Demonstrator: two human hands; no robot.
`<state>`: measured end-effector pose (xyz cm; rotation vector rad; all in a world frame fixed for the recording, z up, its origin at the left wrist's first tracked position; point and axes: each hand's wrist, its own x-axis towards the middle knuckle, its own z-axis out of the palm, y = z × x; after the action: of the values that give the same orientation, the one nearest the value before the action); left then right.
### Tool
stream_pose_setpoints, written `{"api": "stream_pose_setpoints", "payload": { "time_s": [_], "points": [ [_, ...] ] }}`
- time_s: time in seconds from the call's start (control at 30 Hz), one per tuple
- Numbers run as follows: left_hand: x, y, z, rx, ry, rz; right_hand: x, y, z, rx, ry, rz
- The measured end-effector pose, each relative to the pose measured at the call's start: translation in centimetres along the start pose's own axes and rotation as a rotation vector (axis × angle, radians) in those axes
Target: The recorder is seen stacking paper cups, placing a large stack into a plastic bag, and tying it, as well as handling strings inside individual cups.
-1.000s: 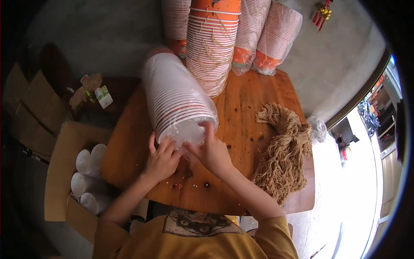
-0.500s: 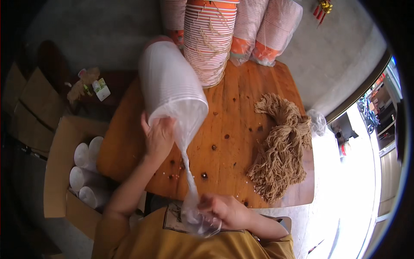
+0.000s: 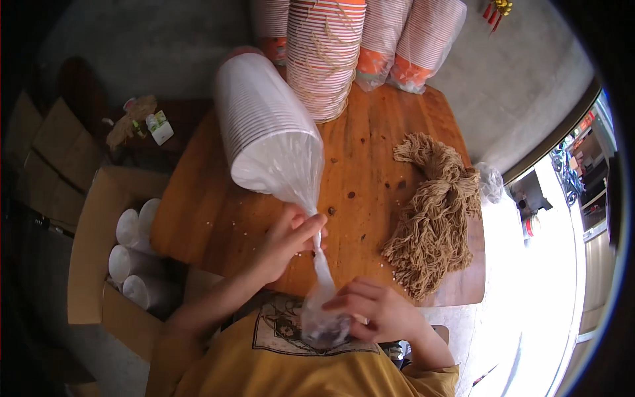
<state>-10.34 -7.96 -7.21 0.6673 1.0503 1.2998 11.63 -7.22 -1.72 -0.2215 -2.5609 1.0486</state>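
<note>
A long stack of nested white paper buckets (image 3: 268, 119) lies tilted on the wooden table, its wide mouth toward me. A clear plastic bag (image 3: 301, 175) covers the stack and narrows to a twisted neck below the mouth. Around that neck, just under the buckets, my left hand (image 3: 284, 241) is closed with thumb and fingers. My right hand (image 3: 380, 309) has its fingers closed on the bag's loose, bunched end, in front of my shirt. Part of this grip is hidden by the fingers.
On the wooden table (image 3: 357, 218) lies a bundle of tan cords (image 3: 436, 218) at the right. Tall stacks of orange-and-white buckets (image 3: 324, 63) with cord handles or bags stand at the back. An open cardboard box (image 3: 89, 264) at left holds several wrapped white stacks (image 3: 126, 263).
My left hand has come down from the bucket mouth to the bag's neck and closed around it. My right hand has moved slightly right and up, still at the bag's end.
</note>
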Motion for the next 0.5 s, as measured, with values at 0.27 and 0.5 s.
{"api": "stream_pose_setpoints", "payload": {
  "time_s": [0.27,0.5],
  "points": [
    [-2.8,-2.6,3.8,-0.645,-0.354,-0.290,4.0,6.6,-2.5,0.448,0.372,0.612],
    [-4.4,-6.0,1.6,-0.689,-0.922,-0.358,9.3,8.3,-0.2,1.215,0.202,0.723]
  ]
}}
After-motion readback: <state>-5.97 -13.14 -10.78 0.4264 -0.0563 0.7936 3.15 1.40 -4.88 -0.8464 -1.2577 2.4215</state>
